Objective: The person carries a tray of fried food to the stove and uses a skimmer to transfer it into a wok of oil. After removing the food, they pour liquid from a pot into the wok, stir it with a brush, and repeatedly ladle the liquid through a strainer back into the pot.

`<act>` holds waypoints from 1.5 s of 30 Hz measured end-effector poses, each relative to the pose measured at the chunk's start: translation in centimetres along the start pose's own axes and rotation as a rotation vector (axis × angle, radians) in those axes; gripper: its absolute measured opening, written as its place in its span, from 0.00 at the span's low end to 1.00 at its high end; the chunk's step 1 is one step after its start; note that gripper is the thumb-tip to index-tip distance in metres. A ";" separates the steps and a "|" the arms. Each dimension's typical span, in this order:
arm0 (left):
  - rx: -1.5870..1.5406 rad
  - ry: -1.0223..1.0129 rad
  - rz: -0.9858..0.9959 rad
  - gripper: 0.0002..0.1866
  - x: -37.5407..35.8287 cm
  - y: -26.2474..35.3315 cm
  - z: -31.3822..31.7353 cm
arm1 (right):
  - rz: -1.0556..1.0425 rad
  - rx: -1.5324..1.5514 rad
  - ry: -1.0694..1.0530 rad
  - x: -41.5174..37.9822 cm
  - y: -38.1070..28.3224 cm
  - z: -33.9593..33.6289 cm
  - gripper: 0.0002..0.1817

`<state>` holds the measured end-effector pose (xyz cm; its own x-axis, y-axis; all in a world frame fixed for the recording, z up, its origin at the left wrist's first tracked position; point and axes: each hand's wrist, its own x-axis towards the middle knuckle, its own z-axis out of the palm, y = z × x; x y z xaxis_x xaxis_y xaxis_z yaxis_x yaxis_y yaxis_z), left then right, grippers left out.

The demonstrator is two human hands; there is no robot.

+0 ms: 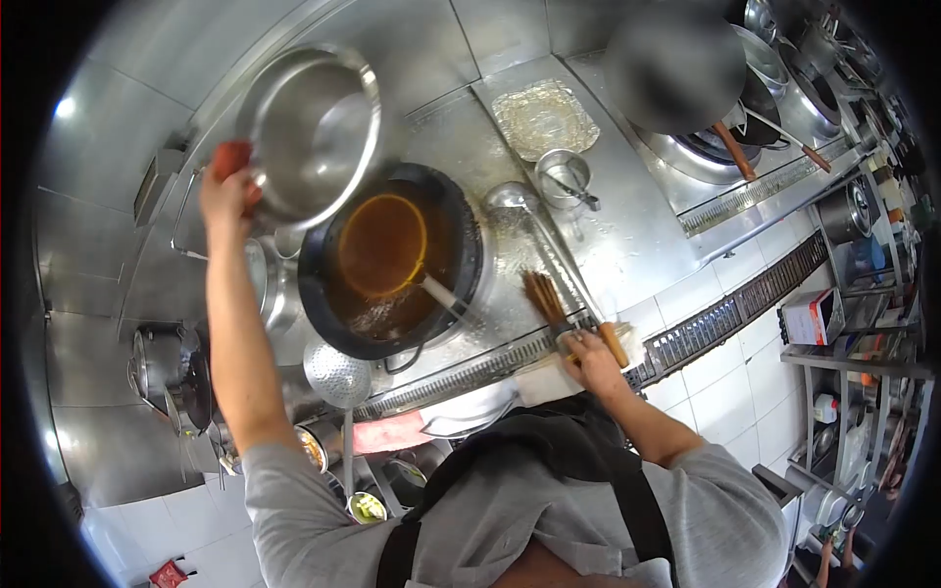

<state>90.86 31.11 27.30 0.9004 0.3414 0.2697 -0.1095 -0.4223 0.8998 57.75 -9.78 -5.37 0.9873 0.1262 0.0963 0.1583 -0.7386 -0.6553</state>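
Note:
My left hand is closed on a red cloth or grip at the side of a large metal bowl, raised and tilted beyond the wok. A black wok sits on the stove with brown liquid inside. A round strainer with a yellowish rim and a light handle rests in the liquid. Near the stove's front edge, my right hand is closed around the handle of a bristle brush. Beside it lies a wooden-handled ladle, its wooden end next to my fingers.
A perforated skimmer lies left of the wok's front. Behind the ladle are a small metal pot and a foil-covered square. More pans stand at the back right. Shelves line the right side.

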 end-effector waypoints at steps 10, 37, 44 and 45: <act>-0.003 -0.160 -0.414 0.17 -1.7 -3.1 38.0 | 0.328 0.329 0.056 -6.3 3.0 -10.4 0.12; -0.528 -0.254 -0.222 0.24 -18.0 -0.5 3.4 | 0.261 0.505 -0.134 5.0 -2.5 -10.5 0.17; -0.235 0.147 -0.372 0.20 -37.0 -15.1 -12.3 | 0.296 0.793 -0.263 11.1 -8.3 -2.2 0.30; -0.186 0.157 -0.550 0.19 -39.4 -18.1 -13.0 | 0.344 0.866 -0.309 11.5 -9.3 -1.2 0.36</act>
<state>51.90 36.22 4.85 0.7744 0.5940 -0.2180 0.2705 0.0006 0.9627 67.63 -2.20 2.72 0.9119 0.2543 -0.3220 -0.3222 -0.0419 -0.9457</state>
